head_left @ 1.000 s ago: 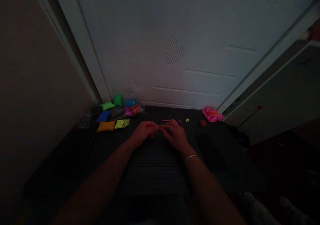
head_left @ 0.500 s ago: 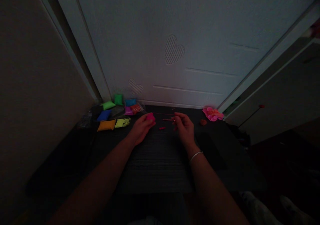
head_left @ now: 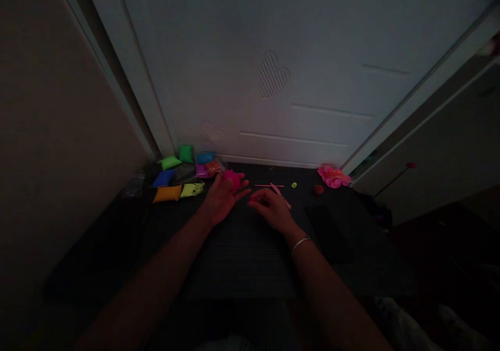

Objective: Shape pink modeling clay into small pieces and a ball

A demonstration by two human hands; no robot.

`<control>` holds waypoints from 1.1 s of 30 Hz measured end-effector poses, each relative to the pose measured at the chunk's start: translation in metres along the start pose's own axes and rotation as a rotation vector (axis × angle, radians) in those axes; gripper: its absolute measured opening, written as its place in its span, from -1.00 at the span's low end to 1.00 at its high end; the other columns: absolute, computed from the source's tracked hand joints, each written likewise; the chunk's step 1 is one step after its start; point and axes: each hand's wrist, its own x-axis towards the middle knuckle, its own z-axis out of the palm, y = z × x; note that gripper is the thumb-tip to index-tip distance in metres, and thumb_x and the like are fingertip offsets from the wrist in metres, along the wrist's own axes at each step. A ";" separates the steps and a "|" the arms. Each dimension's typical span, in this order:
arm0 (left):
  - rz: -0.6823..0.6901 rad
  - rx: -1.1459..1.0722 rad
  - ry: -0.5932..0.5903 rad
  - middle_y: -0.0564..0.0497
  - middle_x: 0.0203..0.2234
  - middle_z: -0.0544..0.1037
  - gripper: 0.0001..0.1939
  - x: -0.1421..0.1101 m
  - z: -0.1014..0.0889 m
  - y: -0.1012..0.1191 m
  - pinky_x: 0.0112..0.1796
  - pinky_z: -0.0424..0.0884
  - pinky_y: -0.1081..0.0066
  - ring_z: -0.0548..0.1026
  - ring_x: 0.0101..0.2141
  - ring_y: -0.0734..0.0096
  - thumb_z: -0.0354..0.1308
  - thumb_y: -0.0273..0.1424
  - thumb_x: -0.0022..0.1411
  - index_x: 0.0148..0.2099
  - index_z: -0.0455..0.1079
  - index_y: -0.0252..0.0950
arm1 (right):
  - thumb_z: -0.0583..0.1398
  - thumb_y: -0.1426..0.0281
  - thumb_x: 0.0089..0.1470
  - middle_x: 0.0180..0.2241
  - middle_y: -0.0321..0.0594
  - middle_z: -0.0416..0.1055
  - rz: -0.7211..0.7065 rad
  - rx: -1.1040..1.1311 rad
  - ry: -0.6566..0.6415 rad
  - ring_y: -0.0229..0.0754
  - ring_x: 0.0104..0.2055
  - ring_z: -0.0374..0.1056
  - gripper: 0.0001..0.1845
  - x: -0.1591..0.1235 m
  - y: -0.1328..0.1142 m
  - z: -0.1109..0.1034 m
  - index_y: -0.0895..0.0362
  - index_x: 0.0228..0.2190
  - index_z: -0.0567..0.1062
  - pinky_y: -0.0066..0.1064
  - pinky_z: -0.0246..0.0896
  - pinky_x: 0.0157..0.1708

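Note:
My left hand (head_left: 222,199) is turned palm up with its fingers loosely extended, holding a bright pink piece of modelling clay (head_left: 232,179). To its right, my right hand (head_left: 271,208) pinches a small dark pink bit of clay (head_left: 252,200) between thumb and fingertips, just above the dark table (head_left: 242,257). Beyond the right hand lie a thin pink stick tool (head_left: 269,186) and a flat pink modelling tool (head_left: 275,188), partly hidden by that hand. A small yellow-green piece (head_left: 294,185) lies to the right of the tools.
Packets of coloured clay, including an orange packet (head_left: 167,193) and a blue packet (head_left: 163,178), lie at the back left. A reddish lump (head_left: 318,189) and a pink flower-like thing (head_left: 334,176) are at the back right. A white panel (head_left: 234,80) rises behind the table.
My right hand has let go of the thin stick tool, moved left and nearer, and taken the small pink bit from the table. My left hand has opened out under the pink clay.

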 end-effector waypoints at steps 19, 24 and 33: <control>0.293 1.301 0.161 -0.06 -0.25 0.42 -0.56 0.004 -0.008 -0.001 -0.21 0.27 0.29 0.39 -0.26 0.31 -0.04 -0.23 0.15 0.04 0.16 -0.31 | 0.18 0.27 -0.06 -0.41 -0.27 0.46 0.002 0.038 0.375 -0.29 -0.46 0.33 -0.79 0.006 0.000 -0.013 0.10 -0.33 0.43 -0.45 0.22 -0.47; 0.292 1.731 0.162 -0.19 -0.11 0.37 -0.61 0.002 -0.013 -0.005 -0.11 0.15 0.11 0.32 -0.11 0.14 -0.19 -0.37 0.21 0.05 0.15 -0.39 | 0.26 0.24 -0.17 -0.55 -0.33 0.40 0.053 -0.013 0.436 -0.30 -0.51 0.28 -0.78 0.009 0.004 -0.015 0.13 -0.48 0.45 -0.46 0.17 -0.50; 0.366 1.962 -0.038 -0.06 0.04 0.30 -0.56 -0.003 -0.014 -0.011 -0.03 0.02 0.04 0.19 0.02 0.10 -0.04 -0.30 0.13 0.09 0.21 -0.11 | 0.08 0.22 0.02 -0.28 -0.18 0.46 0.075 0.091 0.419 -0.25 -0.37 0.34 -0.66 0.010 0.008 -0.018 0.09 -0.17 0.40 -0.47 0.24 -0.55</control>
